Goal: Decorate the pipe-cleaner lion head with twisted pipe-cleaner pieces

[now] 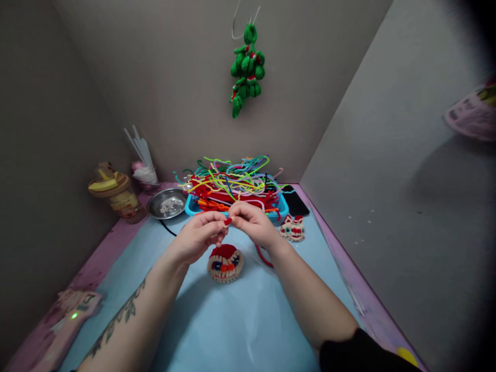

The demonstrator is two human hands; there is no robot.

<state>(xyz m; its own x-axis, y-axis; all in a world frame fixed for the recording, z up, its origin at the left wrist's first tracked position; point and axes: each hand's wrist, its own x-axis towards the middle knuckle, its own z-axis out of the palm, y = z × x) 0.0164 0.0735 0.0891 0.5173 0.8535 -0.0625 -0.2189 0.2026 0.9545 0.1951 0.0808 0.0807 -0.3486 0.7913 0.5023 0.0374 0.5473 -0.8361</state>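
My left hand [202,233] pinches a small red chenille stem piece [227,222] with a pale edge between thumb and forefinger. From the other side, the fingertips of my right hand [253,223] close on the same piece. A red strand [264,257] curves on the table below my right wrist; whether it joins the held piece is hidden. Just under my hands sits a round face ornament [225,264], with a red top, cream ribbed border, dark blue eyes and an orange middle. A similar cream and red ornament [292,229] lies to the right.
Behind my hands, a blue tray [189,205] overflows with coloured stems [236,181]. To its left are a metal bowl [167,203] of small pale bits and a cup [116,194]. A phone [295,200] lies right. A green ornament cluster [248,72] hangs above.
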